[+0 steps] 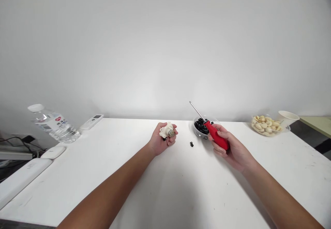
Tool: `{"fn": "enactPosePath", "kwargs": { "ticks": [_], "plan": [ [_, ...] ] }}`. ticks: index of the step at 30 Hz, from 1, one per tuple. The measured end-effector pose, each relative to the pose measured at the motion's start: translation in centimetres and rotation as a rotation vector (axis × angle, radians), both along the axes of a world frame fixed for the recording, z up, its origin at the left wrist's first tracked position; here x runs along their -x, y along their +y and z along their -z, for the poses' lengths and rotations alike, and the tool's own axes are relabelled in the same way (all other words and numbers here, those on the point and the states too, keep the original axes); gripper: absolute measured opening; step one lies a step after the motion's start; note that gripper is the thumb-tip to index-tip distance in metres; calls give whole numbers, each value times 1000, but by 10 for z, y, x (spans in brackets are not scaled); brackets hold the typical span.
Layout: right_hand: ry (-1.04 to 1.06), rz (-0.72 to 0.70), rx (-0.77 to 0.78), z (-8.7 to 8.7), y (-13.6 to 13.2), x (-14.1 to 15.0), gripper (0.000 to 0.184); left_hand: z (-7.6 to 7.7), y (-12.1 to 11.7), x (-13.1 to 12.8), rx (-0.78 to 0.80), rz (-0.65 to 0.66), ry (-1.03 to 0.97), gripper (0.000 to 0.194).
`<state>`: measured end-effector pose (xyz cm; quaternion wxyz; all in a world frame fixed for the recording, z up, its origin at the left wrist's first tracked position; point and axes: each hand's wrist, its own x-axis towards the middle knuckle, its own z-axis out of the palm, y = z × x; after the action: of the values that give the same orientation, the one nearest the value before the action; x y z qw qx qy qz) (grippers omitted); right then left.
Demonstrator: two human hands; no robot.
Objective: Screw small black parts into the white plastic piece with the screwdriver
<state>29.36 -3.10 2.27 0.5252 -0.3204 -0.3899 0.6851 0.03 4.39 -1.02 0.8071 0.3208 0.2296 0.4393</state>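
Observation:
My left hand (158,144) is closed around a small cream-coloured plastic part with a metallic round end (165,131), held just above the table. A bit of something black shows beneath that part by my fingers. In my right hand (232,149) is a screwdriver with a red handle (216,135), its metal shaft pointing up and to the left, away from the part. Behind the screwdriver stands a clear bowl (196,131) of small black pieces (201,125), partly covered by the handle. A small black piece (191,144) lies on the table between my hands.
On the white table (103,173), a clear bowl of pale, nut-like pieces (266,125) and a paper cup (288,117) stand at right. A water bottle (55,123), a white remote control (92,122) and a long white device (23,180) are at left. A wall rises behind.

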Motion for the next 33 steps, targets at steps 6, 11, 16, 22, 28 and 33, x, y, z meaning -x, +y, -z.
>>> {"fn": "enactPosePath", "kwargs": {
  "ticks": [6,11,16,22,28,33],
  "plan": [
    [-304,129,-120,-12,-6,-8,41,-1,1,-1,-14,-21,20,33],
    [-492,339,-304,-22,-17,-35,52,-1,2,-1,-21,-32,21,33],
    [-424,502,-413,-9,-4,-59,41,-1,3,-1,-30,-12,23,34],
    [-556,640,-345,14,-2,-47,34,-2,3,-2,-34,20,37,33],
    [-704,602,-332,16,-8,-39,36,-2,4,-2,-45,38,47,35],
    [-695,561,-274,15,-7,-41,39,-1,4,-1,-57,55,53,35]
  ]
}}
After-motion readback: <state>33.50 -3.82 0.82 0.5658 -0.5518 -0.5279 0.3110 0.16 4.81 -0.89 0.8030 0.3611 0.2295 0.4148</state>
